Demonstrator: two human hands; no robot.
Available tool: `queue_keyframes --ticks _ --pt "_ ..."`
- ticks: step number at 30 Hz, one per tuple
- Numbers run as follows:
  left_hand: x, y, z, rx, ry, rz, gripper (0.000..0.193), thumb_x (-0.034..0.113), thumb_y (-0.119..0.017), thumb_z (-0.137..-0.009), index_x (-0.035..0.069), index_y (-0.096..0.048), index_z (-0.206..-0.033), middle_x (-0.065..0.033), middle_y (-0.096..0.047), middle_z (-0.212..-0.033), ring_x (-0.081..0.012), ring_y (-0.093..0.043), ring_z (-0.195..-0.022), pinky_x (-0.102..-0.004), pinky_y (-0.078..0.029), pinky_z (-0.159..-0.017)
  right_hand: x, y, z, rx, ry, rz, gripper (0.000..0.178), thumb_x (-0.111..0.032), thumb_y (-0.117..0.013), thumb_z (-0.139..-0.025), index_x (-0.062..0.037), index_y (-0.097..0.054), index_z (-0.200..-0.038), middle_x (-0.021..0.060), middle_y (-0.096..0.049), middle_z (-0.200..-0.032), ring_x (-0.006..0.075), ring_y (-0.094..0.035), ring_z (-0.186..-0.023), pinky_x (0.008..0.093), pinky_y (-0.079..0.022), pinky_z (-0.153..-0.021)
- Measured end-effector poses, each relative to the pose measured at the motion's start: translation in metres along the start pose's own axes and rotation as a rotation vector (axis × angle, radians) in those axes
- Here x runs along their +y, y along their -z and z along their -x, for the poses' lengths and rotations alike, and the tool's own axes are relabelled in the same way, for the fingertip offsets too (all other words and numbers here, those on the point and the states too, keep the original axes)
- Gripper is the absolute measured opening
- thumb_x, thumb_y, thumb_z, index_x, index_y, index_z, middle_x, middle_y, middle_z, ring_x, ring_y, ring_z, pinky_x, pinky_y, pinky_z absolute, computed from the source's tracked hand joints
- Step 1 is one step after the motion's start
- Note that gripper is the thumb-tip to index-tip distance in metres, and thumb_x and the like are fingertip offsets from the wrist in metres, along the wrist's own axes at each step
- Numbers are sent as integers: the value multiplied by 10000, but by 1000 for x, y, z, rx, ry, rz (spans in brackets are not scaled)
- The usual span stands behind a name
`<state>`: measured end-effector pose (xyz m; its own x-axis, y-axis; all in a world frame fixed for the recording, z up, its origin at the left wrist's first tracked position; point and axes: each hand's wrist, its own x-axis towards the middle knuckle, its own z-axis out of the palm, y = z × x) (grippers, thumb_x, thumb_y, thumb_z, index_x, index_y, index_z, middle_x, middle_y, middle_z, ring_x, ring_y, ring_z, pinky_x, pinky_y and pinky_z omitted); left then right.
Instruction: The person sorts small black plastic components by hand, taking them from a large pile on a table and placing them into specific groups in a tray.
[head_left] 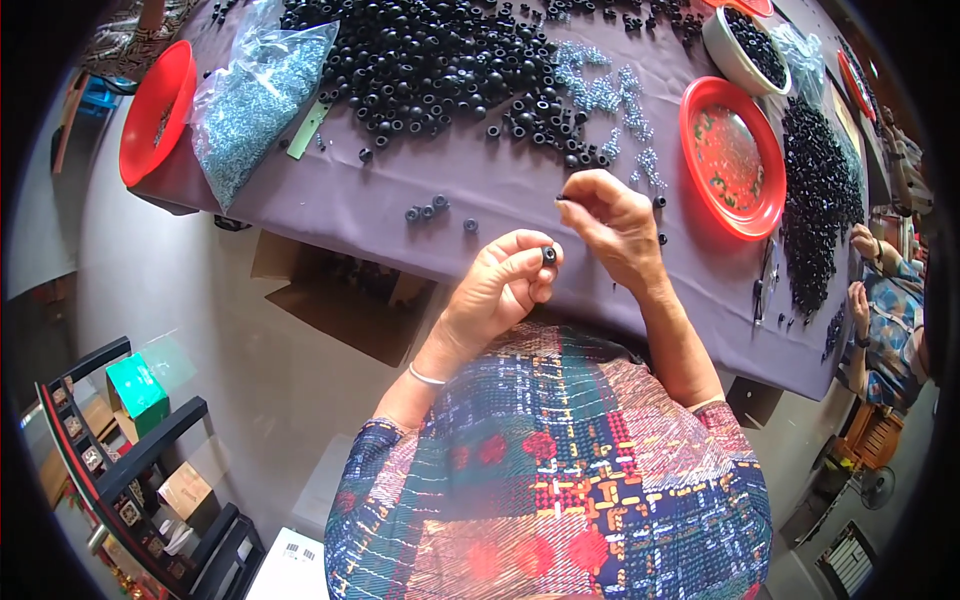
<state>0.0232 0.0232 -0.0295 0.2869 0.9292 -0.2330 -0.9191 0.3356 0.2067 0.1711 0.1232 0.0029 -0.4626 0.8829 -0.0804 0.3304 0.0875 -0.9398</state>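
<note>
Between the thumb and fingers of my left hand (503,278) is a small round black plastic piece (549,256), its hollow end showing. My right hand (618,222) is a little higher and to the right, thumb and forefinger pinched on a tiny dark part (561,199) whose kind I cannot make out. The two hands are apart, near the table's front edge. A few similar black pieces (428,212) sit on the cloth left of my hands. Beyond them spreads a big heap of round black pieces (430,70), with small shiny pale parts (592,82) beside it.
A clear bag of pale blue bits (245,125) and a red bowl (158,120) stand at the left on the purple cloth (330,190). To the right are a red plate (692,160), a white bowl (712,45), a black heap (815,200) and another person's hands (862,243).
</note>
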Motion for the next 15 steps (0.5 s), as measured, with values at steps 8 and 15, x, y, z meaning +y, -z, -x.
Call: queue_keyframes --ticks 8,15 --pt "-2 -15 -20 8 54 -67 181 113 -615 -882 35 -582 -1042 -54 -629 -940 -98 -572 -776 -243 -467 -651 -22 30 41 -15 -91 -486 147 22 -634 -844 32 -600 -986 44 -625 -873 78 -575 -762 214 -479 -664" --pt "-16 -26 -23 12 113 -43 173 99 -612 -883 31 -581 -1039 -55 -633 -927 -102 -581 -777 -246 -479 -649 -17 37 55 99 220 -151 168 96 -649 -787 38 -611 -940 70 -624 -886 131 -599 -805 249 -497 -711"
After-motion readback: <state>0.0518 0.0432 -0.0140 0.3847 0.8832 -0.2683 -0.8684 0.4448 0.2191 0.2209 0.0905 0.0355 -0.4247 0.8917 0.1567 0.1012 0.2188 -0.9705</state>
